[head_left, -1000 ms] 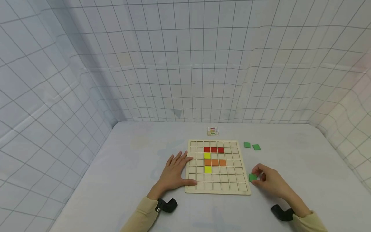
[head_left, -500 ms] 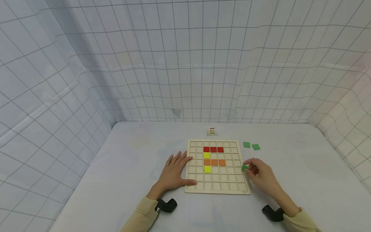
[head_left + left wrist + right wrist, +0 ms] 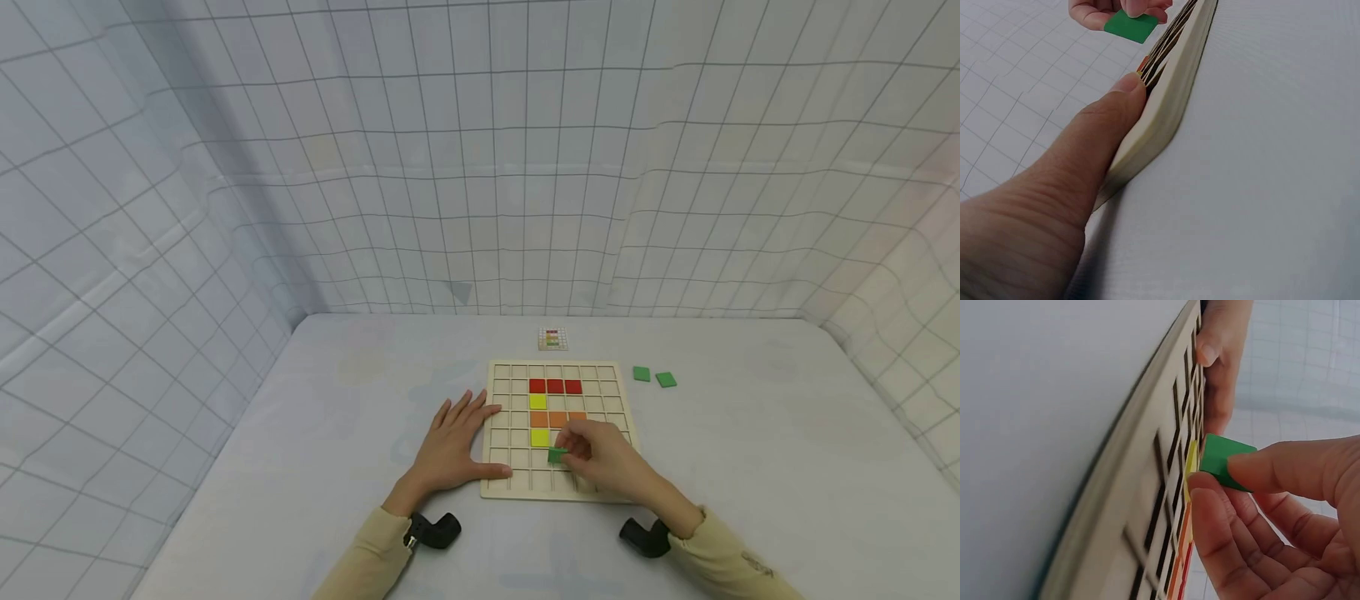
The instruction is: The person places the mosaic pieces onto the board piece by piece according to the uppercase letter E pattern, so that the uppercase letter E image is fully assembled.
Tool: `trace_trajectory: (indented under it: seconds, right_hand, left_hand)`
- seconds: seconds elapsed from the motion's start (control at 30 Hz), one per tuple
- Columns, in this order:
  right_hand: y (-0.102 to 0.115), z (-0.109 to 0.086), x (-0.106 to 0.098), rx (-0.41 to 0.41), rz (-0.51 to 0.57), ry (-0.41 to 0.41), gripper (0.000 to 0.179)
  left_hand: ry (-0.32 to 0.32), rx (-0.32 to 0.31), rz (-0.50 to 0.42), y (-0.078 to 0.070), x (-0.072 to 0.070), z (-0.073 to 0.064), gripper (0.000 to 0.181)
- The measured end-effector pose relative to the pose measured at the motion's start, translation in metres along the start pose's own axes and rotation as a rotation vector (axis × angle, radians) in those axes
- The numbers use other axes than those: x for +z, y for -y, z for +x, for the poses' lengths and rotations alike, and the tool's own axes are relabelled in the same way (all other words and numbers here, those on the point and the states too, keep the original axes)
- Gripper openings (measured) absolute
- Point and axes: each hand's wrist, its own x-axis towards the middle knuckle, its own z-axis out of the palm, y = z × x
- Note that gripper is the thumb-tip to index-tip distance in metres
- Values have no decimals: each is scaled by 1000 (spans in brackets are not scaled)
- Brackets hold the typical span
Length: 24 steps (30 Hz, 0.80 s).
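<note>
A pale wooden grid board (image 3: 519, 482) lies on the table. My left hand (image 3: 447, 450) rests over its left edge, fingers spread, the thumb along the front left cells; the left wrist view shows that thumb (image 3: 1110, 112) on the rim. Between thumb and fingertips my right hand (image 3: 611, 458) pinches a green square tile (image 3: 557, 455) close over the board, just in front and to the right of the nearer yellow tile (image 3: 539, 437). In the right wrist view the green tile (image 3: 1222, 456) is tilted. Red tiles (image 3: 555, 386) and orange tiles (image 3: 557, 419) lie in rows, partly covered by the right hand.
Two loose green tiles (image 3: 641, 373) lie on the table beyond the board's right edge. Behind the board is a small printed card (image 3: 552, 338) with a coloured grid pattern. White cloth with grid lines (image 3: 480, 208) hangs at the back and sides.
My right hand, holding the green tile, has moved left from beside the board's right edge to over its middle. The left hand stays in place.
</note>
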Motion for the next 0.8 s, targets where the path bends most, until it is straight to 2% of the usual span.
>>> trace_trajectory:
  seconds: [0.07,0.2,0.4,0.53,0.8]
  right_hand:
    - [3,5,4,-6,-1,15,16]
    - [8,11,10,33,-16,32,15]
    - [11,11,14,94,-102,39,15]
    - [12,11,13,103,-143,49,14]
    - [14,13,14,103,-148,48,10]
  left_hand:
    - [-1,-1,-6,-1,0,0,94]
    - [-3,1,-17,-2,0,1,94]
    - [-7,6,-20,-2,1,1,95]
    - [-6,-4,-8,-1,1,1,95]
    - [-4,-10,6,0,2,1,95]
